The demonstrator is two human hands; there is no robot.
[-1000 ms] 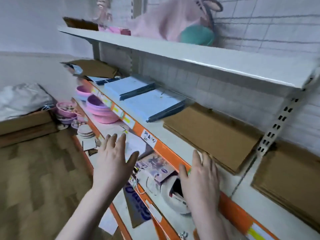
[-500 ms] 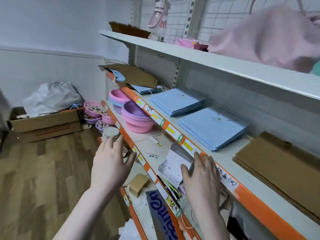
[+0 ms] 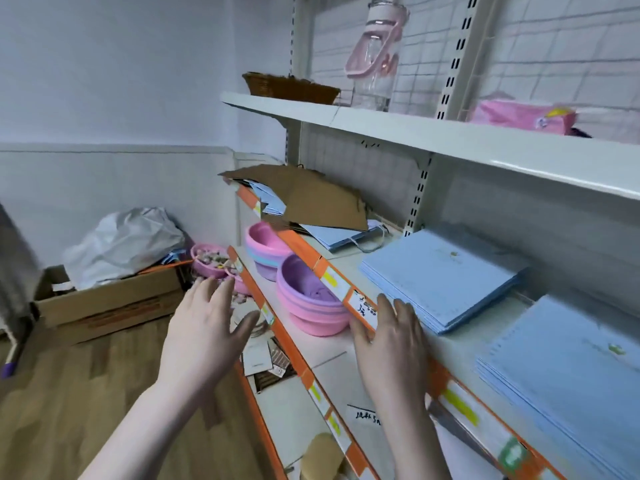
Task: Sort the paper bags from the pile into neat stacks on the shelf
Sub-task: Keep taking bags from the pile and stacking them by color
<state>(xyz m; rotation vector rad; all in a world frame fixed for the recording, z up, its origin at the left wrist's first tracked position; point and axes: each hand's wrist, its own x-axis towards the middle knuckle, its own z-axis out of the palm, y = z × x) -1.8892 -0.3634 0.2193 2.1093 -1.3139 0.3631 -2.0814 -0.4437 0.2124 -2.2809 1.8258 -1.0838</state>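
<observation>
Both hands are raised in front of the shelving, palms down, well apart and holding nothing. The left hand hovers at about 7 o'clock with fingers straight and slightly spread, over the floor beside the lower shelf. The right hand sits at about 5 o'clock, fingers straight, just at the orange front edge of the middle shelf; whether it touches that edge I cannot tell.

The pile lies at the far end of the middle shelf, at about 12 o'clock: loose brown and blue paper bags at odd angles, a brown one on top. Nearer, at 2 o'clock, a neat blue stack lies flat on the same shelf, just beyond the right fingertips. A second blue stack lies at 4 o'clock, beside the first and apart from it.

On the shelf below, pink and purple bowls sit nested under the orange edge, with another bowl set behind them. The top shelf bears a wicker basket, a clear bottle with a pink lid and a pink packet. At 9 o'clock a cardboard box stands on the floor with a crumpled white bag on it.
</observation>
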